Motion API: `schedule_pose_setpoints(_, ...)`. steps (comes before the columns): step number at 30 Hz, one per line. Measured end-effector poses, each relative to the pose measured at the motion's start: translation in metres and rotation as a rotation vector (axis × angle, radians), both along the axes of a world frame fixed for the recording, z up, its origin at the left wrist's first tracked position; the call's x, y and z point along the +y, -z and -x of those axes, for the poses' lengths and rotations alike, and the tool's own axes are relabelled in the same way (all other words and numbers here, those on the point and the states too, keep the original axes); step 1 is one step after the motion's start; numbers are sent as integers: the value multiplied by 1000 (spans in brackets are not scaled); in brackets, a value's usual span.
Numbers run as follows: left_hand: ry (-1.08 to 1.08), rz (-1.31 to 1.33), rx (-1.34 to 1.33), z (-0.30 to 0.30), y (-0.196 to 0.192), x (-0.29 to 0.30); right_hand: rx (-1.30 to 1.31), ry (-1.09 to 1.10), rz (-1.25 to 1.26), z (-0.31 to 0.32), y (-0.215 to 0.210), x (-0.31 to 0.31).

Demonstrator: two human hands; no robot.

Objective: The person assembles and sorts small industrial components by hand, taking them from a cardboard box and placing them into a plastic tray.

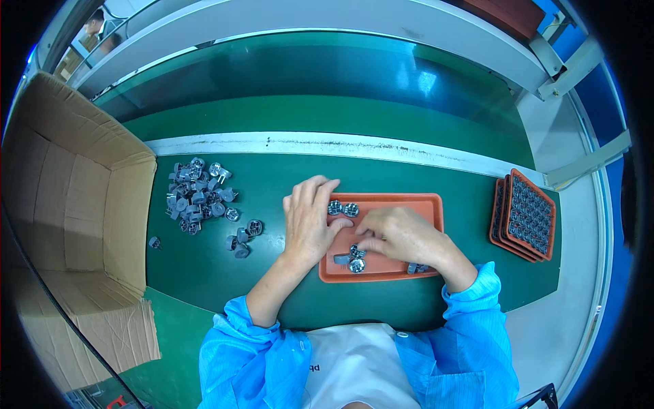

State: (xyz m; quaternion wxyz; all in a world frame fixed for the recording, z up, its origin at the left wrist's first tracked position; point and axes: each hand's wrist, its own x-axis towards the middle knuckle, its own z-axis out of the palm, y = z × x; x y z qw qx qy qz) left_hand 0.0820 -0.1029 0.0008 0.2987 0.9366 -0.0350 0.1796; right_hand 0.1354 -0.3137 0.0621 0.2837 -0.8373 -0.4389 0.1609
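An orange shallow tray (426, 200) lies in front of me on the green table. Over its left edge rests my left hand (306, 218), fingers stretched out and thumb apart, next to two small grey round parts with metal insides (343, 209). My right hand (402, 235) reaches over the middle of the tray with its fingers bent together. Its fingertips meet a small cluster of the same parts (356, 264); what is between them is hidden. More grey parts (417, 268) lie under the right wrist, partly covered.
A heap of grey parts (197, 194) sits at left, with a smaller group (242, 240) nearer. An open cardboard box (82, 204) stands far left. Stacked orange trays (524, 215) filled with parts are at right. A pale rail (327, 143) crosses behind. Someone (102, 31) is in the background.
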Motion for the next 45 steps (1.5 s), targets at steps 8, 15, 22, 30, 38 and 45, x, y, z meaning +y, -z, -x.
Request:
schedule_pose_setpoints(8,190,65,17,-13,20,-3,175,-119,54,8,15,6)
schedule_pose_setpoints(15,179,121,22,-11,23,-3,69,61,-127,-10,25,1)
schedule_pose_setpoints(22,92,127,-142,14,-15,-1,278,197,-165,-10,19,0)
schedule_pose_setpoints(30,257,444,199,37,-7,-15,300,194,-167,-10,12,-1)
schedule_pose_setpoints(38,363,147,105,36,-15,-13,-130,139,-56,-26,24,-15)
schedule_pose_setpoints(45,327,104,13,35,-15,-19,-272,114,-205,-20,5,-10)
